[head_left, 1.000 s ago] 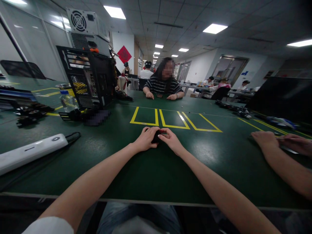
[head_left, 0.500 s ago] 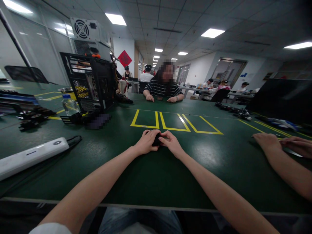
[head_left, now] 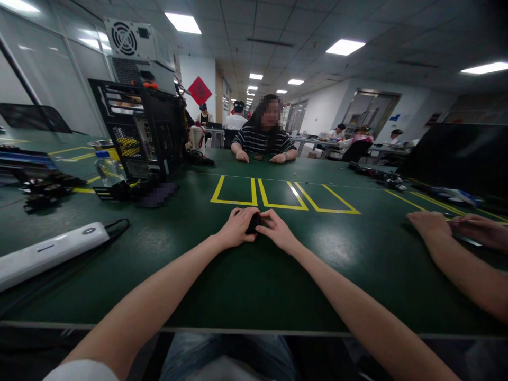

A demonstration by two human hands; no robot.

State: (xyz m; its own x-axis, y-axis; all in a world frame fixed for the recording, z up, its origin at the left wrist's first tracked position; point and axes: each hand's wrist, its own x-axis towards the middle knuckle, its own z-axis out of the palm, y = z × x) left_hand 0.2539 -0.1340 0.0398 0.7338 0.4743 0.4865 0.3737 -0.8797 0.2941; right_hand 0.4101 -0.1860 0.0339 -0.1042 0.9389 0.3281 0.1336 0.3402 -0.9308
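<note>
Small black object [head_left: 253, 223] pinched between left hand [head_left: 237, 227] and right hand [head_left: 278, 230], fingers of both grasping it, resting mid-surface on green table [head_left: 246, 275], just short of yellow marked boxes [head_left: 278, 193].

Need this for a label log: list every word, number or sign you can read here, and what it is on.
Nothing reads clearly.
The red diamond sign on the far wall: character too small.
The blue sign by the far door: blurred.
The bottle: nothing legible.
The small black object: no marking shows.
</note>
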